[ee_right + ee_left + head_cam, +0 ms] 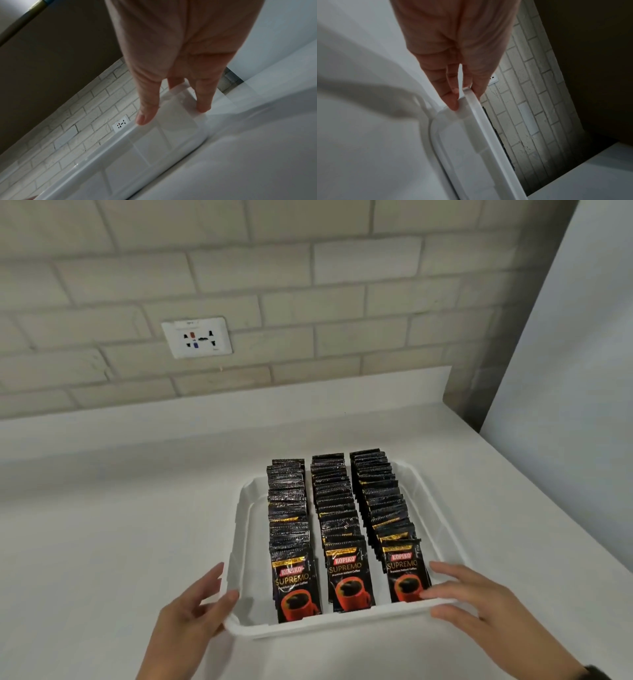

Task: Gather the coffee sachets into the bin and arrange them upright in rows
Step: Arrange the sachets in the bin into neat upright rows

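Right now you are working at a white bench (102,542) that is running back to a pale brick-tiled wall (308,302), with a white power socket (197,337) sitting on the wall above the bench and a plain white panel (582,337) closing off the right side. The white bin (245,508) is resting on the bench near you, and the coffee sachets (334,525) are standing upright inside it in three rows. Your left hand (191,607) is touching the bin's near left corner with fingers (452,100) straight, thumb on the rim. Your right hand (479,601) is lying over the near right corner, fingers (147,108) extended and relaxed, gripping nothing.
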{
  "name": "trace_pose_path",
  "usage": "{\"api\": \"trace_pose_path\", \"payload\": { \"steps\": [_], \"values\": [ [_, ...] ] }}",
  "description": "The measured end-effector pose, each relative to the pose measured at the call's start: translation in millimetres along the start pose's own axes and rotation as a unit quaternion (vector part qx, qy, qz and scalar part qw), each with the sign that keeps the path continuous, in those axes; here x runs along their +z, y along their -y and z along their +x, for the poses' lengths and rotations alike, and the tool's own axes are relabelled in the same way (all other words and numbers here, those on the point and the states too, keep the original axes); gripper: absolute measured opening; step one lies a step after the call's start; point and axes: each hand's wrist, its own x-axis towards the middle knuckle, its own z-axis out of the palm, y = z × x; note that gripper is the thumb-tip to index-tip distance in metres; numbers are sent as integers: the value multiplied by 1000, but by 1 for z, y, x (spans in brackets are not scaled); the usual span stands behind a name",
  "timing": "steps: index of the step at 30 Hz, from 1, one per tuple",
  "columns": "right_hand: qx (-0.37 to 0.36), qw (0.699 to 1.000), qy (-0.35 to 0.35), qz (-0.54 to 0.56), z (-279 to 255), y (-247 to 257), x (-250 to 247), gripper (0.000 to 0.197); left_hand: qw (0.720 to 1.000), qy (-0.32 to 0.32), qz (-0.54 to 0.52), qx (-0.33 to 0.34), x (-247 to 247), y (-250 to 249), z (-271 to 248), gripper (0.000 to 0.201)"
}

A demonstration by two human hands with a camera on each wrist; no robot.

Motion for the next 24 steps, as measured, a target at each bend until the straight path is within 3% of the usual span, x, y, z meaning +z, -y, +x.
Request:
{"api": "trace_pose_path", "payload": {
  "steps": [24],
  "values": [
    [0,999,31,27,19,-1,-6,52,994,-53,-89,-42,7,1,-1,43]
  ]
}}
